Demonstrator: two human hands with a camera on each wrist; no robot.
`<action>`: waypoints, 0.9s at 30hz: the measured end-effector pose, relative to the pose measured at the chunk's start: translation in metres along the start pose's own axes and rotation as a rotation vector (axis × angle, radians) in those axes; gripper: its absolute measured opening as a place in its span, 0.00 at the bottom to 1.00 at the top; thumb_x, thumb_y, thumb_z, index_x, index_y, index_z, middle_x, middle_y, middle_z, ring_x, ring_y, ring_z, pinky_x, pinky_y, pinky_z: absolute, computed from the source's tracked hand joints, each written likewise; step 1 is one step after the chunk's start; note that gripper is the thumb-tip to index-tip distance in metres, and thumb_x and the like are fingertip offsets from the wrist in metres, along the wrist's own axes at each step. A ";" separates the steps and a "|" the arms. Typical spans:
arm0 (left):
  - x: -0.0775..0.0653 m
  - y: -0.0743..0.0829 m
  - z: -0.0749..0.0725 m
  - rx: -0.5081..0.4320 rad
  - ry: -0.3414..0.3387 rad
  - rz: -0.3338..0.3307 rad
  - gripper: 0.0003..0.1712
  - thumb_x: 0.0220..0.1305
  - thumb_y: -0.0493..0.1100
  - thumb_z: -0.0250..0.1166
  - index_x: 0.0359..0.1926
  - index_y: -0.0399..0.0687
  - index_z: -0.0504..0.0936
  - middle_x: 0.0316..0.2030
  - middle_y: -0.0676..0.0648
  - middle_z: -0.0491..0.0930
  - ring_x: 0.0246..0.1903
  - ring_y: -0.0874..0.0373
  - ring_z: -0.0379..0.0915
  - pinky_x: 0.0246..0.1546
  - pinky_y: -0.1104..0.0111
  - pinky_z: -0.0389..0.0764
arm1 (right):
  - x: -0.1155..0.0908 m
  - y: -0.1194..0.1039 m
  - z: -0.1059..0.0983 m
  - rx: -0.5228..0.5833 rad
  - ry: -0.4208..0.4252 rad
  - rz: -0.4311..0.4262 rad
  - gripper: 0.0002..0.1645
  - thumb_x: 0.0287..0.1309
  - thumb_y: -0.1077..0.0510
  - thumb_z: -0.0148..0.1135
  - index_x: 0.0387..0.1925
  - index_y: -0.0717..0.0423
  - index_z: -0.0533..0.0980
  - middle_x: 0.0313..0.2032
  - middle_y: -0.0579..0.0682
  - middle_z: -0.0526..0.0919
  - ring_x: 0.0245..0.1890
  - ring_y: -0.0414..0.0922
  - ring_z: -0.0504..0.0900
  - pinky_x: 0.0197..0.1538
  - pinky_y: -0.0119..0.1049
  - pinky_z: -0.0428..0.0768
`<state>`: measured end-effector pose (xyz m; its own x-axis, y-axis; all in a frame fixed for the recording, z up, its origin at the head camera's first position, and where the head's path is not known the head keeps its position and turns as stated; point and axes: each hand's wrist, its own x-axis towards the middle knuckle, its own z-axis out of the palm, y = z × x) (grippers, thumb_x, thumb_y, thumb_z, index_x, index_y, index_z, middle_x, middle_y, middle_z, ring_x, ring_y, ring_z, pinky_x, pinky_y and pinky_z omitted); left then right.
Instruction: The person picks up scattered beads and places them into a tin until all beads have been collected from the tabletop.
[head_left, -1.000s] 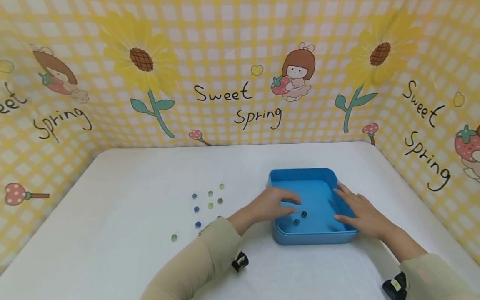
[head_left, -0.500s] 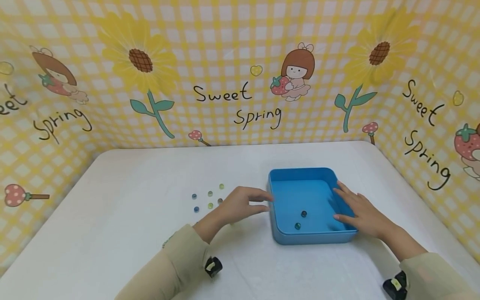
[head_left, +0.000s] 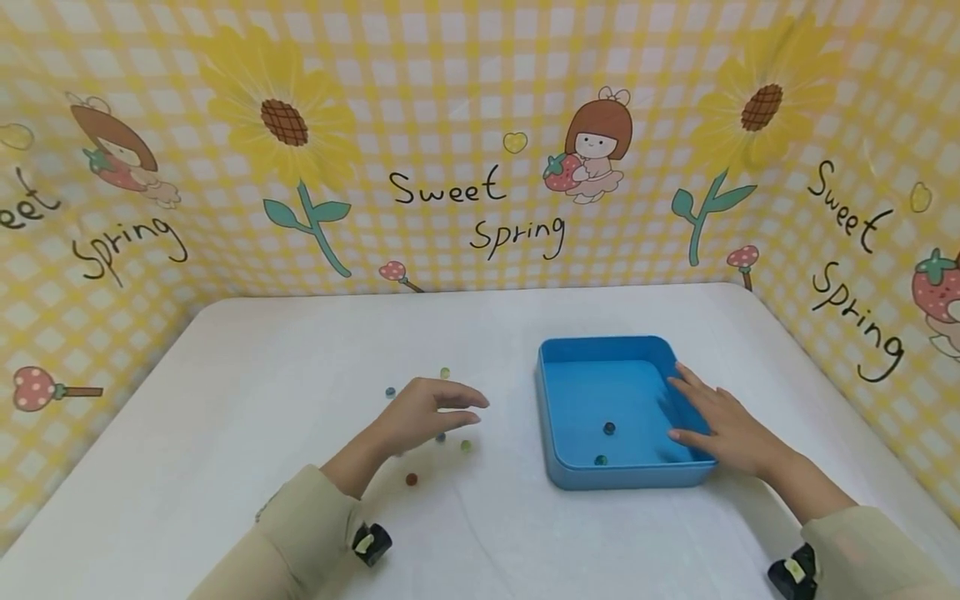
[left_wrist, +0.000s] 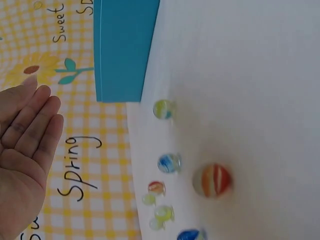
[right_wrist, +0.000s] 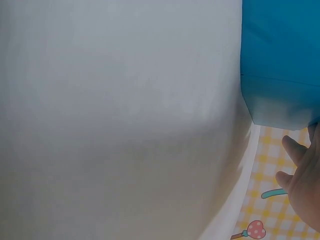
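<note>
My left hand [head_left: 431,412] hovers over the loose glass marbles left of the box, fingers loosely extended with nothing between them. In the left wrist view its palm shows bare, and an orange-red marble [left_wrist: 212,180], a blue-swirled marble [left_wrist: 169,163] and a yellow-green marble [left_wrist: 163,109] lie on the white table. My right hand [head_left: 723,425] rests with spread fingers at the right wall of the blue box [head_left: 630,478]. Inside the box sit a dark marble [head_left: 609,428] and a green marble [head_left: 601,460]. Some marbles are hidden behind my left hand and forearm.
The white tabletop [head_left: 300,342] is enclosed by a yellow checked cloth [head_left: 450,83] at the back and both sides. Black wrist cameras sit under both sleeves, the left camera [head_left: 372,544] close above the table.
My left hand has moved left, out of the box and back over the loose marbles. Inside the box, the green marble has rolled toward the near wall. The right hand stays put.
</note>
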<state>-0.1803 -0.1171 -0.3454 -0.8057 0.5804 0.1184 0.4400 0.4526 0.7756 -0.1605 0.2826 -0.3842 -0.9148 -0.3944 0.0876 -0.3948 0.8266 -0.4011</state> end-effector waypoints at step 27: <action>-0.062 -0.046 -0.042 0.075 0.092 -0.200 0.15 0.52 0.45 0.63 0.39 0.43 0.79 0.39 0.48 0.78 0.41 0.53 0.73 0.38 0.69 0.75 | 0.000 0.000 0.000 0.002 -0.002 0.012 0.42 0.53 0.45 0.53 0.62 0.64 0.51 0.64 0.60 0.44 0.61 0.59 0.45 0.57 0.59 0.40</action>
<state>-0.1672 -0.2018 -0.3625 -0.9111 0.4114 0.0255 0.2933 0.6033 0.7416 -0.1603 0.2825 -0.3841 -0.9191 -0.3855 0.0810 -0.3839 0.8304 -0.4038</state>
